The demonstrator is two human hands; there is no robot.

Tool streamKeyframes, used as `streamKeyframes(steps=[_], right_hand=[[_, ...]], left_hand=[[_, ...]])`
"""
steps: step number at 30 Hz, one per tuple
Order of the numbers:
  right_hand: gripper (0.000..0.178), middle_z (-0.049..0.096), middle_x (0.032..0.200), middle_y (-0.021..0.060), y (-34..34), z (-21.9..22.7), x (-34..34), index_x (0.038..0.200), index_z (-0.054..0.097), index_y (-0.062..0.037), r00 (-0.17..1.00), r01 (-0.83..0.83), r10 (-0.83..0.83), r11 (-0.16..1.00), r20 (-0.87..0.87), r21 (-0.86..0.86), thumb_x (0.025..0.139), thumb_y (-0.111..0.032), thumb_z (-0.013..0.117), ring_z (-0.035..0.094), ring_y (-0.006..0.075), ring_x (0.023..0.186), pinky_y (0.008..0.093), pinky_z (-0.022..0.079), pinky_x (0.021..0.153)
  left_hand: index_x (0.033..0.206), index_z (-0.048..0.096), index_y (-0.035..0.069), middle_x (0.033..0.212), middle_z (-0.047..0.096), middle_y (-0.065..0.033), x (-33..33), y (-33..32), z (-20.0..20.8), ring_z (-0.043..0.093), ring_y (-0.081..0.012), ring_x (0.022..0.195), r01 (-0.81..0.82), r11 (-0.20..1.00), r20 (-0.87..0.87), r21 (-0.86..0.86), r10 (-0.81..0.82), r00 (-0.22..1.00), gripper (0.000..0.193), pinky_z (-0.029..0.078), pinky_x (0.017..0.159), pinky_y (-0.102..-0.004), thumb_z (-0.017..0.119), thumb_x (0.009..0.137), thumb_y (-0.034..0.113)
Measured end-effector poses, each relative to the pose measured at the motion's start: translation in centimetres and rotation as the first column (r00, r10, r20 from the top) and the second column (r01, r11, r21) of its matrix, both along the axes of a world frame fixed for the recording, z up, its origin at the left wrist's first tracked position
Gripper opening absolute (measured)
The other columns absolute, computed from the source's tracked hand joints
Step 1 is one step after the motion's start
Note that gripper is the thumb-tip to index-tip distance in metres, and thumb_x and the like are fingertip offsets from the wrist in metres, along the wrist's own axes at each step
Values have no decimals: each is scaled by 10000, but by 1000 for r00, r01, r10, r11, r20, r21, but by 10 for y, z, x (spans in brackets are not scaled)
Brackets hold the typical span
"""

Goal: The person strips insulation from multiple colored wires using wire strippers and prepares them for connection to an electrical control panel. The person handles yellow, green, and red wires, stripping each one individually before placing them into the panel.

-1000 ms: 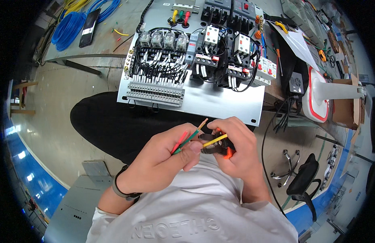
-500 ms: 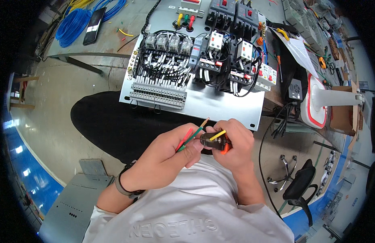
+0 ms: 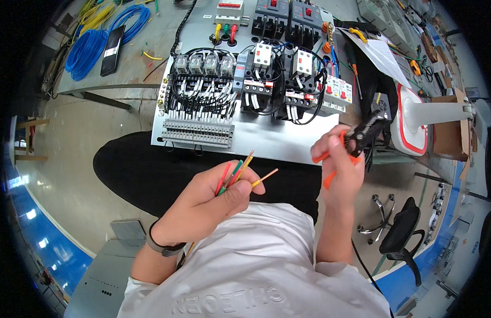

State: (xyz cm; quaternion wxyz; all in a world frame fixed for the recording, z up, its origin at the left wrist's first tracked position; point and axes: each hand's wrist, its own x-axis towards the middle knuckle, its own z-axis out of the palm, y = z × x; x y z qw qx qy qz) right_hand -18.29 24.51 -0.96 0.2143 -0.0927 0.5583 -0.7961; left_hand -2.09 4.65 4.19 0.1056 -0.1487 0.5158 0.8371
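My left hand is closed on a small bunch of wires, pinched between thumb and fingers. A red wire and a green wire stick up from it. Beside them, yellow wires fan out to the right, with bare copper at their tips. My right hand, off to the right, grips a wire stripper by its orange handles. Its black head points up and away from the wires. A short yellow piece shows near the tip of the jaws.
Beyond my hands lies a metal panel with a terminal strip, relays, contactors and breakers. Coiled blue wire and a phone lie on the bench at left. A white red-rimmed device stands at right.
My right hand has moved the wire stripper away to the right and up, off the yellow wire. That wire's end now shows bare copper. My left hand has shifted slightly left.
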Motion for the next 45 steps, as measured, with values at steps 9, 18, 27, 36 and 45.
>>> streamKeyframes(steps=[9,18,27,36,45], right_hand=[[265,677,976,45,-18,33,40,1150,623,12,914,-403,403,915,53,-1,912,-26,734,624,91,896,244,505,795],[241,661,916,9,-29,39,43,1136,639,4,935,-346,353,930,-32,125,921,-49,732,591,61,835,223,485,747],[194,662,901,16,-30,39,45,1081,640,3,935,-330,346,929,-77,168,922,-58,734,577,52,810,213,472,729],[142,631,864,7,-29,36,51,1016,603,0,937,-320,337,933,-94,163,929,-36,709,541,40,777,208,454,682],[148,641,890,14,-39,35,59,1026,598,4,967,-229,243,962,-79,149,934,-29,708,572,51,811,220,483,734]], left_hand=[[1166,485,65,752,435,13,1,3,-15,303,-37,608,-58,907,4,418,62,998,193,239,524,-213,514,995,150],[1124,464,55,762,447,7,0,16,-13,331,-44,642,-144,969,-34,200,153,988,97,242,537,-210,460,1039,101],[1109,503,49,805,521,5,5,15,-13,390,-37,675,-140,986,-57,88,145,988,177,320,580,-192,480,1090,223],[1120,570,10,752,563,-5,4,19,-9,502,-60,688,-166,967,-51,-195,159,986,200,429,618,-237,478,1090,185],[1121,584,7,733,550,10,4,24,-11,468,-56,653,-167,891,-163,-423,107,981,268,393,579,-229,459,1099,243]])
